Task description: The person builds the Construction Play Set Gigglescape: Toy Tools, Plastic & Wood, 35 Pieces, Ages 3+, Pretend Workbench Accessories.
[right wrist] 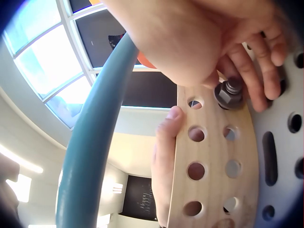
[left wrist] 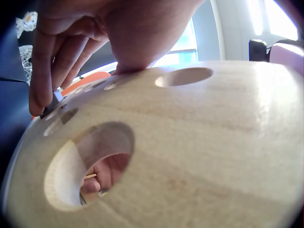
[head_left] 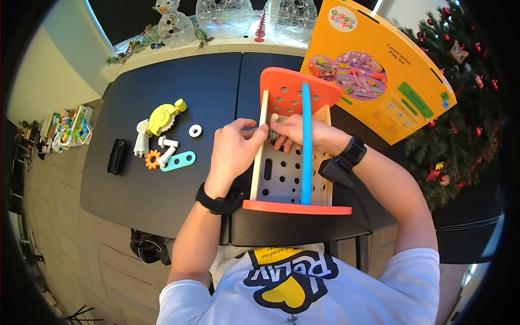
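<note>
Grey hex nut (right wrist: 228,97) on a threaded stub, inside the wooden side panel (right wrist: 213,154), clear only from the right wrist! Right hand (head_left: 294,131) crowds it, fingers half-extended; left wrist catches left hand (head_left: 234,147) outside, fingers downward. Either pinching? Can't tell.

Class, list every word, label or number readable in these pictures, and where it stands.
"Giggle scape": orange box
"Construction Play Set": same box
"Relay", "Canadian": white shirt, other lettering partly hidden
"Happy": dark board, right-wrist view; line below too blurred
Box's green label and fine print: too small to read.
</note>
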`<state>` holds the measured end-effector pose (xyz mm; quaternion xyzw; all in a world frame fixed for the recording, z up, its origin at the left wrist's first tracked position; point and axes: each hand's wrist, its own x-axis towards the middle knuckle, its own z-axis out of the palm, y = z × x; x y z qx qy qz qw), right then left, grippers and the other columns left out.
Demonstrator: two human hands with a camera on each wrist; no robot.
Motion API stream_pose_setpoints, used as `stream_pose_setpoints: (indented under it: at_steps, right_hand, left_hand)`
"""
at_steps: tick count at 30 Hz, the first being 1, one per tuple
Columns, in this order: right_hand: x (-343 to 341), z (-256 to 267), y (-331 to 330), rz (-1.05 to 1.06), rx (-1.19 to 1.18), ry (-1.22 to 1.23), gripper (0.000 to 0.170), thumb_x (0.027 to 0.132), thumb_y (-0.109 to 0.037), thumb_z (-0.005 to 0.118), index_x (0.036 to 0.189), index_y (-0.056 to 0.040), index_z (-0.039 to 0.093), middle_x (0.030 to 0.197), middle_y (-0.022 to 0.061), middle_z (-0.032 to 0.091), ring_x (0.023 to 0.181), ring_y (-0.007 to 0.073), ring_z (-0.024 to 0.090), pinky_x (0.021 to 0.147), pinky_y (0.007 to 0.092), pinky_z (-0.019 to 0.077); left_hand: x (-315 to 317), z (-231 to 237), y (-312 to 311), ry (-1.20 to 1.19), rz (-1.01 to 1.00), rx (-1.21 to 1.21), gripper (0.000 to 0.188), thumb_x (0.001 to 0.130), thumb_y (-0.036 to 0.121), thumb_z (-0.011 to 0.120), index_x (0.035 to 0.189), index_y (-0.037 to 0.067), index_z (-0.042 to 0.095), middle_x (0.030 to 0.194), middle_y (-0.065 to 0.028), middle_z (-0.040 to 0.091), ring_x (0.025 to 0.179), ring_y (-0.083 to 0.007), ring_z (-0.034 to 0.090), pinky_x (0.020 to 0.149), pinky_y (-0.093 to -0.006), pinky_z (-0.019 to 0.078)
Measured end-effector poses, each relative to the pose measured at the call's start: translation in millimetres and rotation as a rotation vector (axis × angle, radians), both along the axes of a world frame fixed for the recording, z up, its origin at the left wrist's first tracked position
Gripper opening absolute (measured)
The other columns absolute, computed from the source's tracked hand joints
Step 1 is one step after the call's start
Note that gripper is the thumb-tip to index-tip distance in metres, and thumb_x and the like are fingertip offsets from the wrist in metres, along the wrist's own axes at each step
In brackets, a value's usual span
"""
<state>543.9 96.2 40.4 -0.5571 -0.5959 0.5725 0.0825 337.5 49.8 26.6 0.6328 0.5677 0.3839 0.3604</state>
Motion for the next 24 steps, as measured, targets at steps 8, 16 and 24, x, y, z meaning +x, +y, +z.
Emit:
stream_pose_setpoints:
  at_steps: [8, 16, 24]
  right_hand:
    - [-1, -3, -6, -0.061, 0.135, 0.126, 0.041, 0.099, -0.030, 0.072, 0.120, 0.0040, 0.063, 0.095, 0.0117, 0.071, 0.077, 0.0149, 0.065, 0.065, 0.0274, 0.0515]
    - [5, -8, 2, 0.147, 0.153, -0.031, 0.033, 0.106, -0.033, 0.061, 0.120, -0.0041, 0.064, 0.100, 0.0050, 0.070, 0.085, 0.0127, 0.066, 0.068, 0.0271, 0.0498]
    - [-2, -4, -6, -0.066, 0.099, 0.048, 0.049, 0.109, -0.043, 0.050, 0.120, 0.0033, 0.064, 0.096, 0.0084, 0.071, 0.080, 0.0159, 0.067, 0.069, 0.0308, 0.0526]
  left_hand:
    - [1, 0, -1, 0.001, 0.007, -0.019, 0.050, 0.093, 0.037, 0.073, 0.115, -0.008, 0.072, 0.087, -0.0214, 0.079, 0.078, -0.0194, 0.076, 0.073, -0.0313, 0.0573]
    - [1, -1, 1, 0.009, 0.014, -0.005, 0.055, 0.090, 0.040, 0.073, 0.115, -0.009, 0.072, 0.089, -0.0247, 0.077, 0.082, -0.0311, 0.079, 0.076, -0.0354, 0.0605]
    - [0, 0, 0, 0.008, 0.001, -0.004, 0.052, 0.092, 0.037, 0.072, 0.115, -0.009, 0.072, 0.088, -0.0241, 0.078, 0.081, -0.0280, 0.078, 0.075, -0.0345, 0.0597]
